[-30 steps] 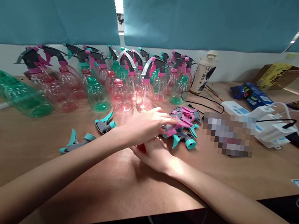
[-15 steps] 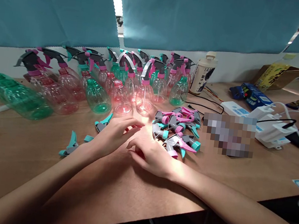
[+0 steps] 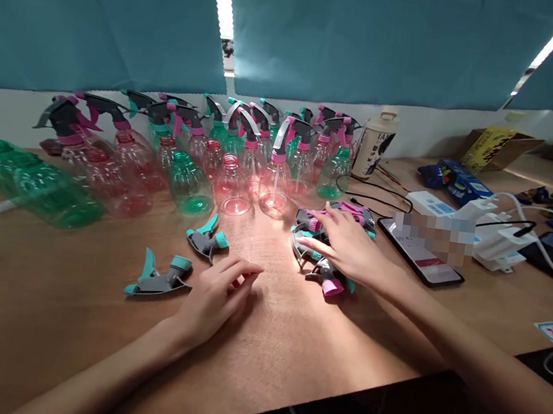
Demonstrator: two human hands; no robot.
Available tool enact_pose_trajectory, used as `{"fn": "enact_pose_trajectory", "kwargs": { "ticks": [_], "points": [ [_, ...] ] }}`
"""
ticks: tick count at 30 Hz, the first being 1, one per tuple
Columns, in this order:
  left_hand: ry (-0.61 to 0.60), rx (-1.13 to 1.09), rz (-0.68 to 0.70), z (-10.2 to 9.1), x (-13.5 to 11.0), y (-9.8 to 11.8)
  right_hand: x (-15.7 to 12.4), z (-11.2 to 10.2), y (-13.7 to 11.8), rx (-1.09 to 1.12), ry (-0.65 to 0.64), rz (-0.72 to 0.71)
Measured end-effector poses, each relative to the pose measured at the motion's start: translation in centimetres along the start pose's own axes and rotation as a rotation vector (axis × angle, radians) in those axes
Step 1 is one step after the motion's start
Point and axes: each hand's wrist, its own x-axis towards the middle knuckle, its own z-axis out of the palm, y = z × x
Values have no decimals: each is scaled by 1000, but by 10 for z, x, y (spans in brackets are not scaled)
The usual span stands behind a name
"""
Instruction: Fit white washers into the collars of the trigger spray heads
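My right hand (image 3: 349,246) reaches over a pile of spray trigger heads (image 3: 330,285) in grey, pink and teal. Its fingers are spread, and the hand covers part of the pile. My left hand (image 3: 223,294) rests low over the table, fingers curled together towards the thumb, with nothing visible in them. Near it lie two loose grey-and-teal trigger heads, one spray trigger head (image 3: 159,280) to the left and another trigger head (image 3: 208,239) just beyond the fingers.
Clear green bottles (image 3: 191,186) and pink bottles (image 3: 233,188) stand in rows at the back, many with trigger heads fitted. Green bottles (image 3: 63,197) are at far left. To the right are a phone (image 3: 426,255), a power strip (image 3: 431,204), cables and a cream drink bottle (image 3: 375,145).
My right hand has moved right and away from me onto the trigger head pile, its fingers spreading. My left hand has drawn back towards me, uncovering the two loose teal-and-grey heads.
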Motion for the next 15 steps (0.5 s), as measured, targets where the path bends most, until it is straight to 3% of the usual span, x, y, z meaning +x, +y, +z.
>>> {"fn": "enact_pose_trajectory", "kwargs": {
  "ticks": [4,10,15],
  "points": [
    [14,-37,36,1,-2,4,11,24,-7,-77,-115,137],
    [4,-26,17,-2,-7,5,7,40,-30,-70,-92,10],
    [4,-26,17,-2,-7,5,-8,36,-26,-70,-80,-11]
  ]
}}
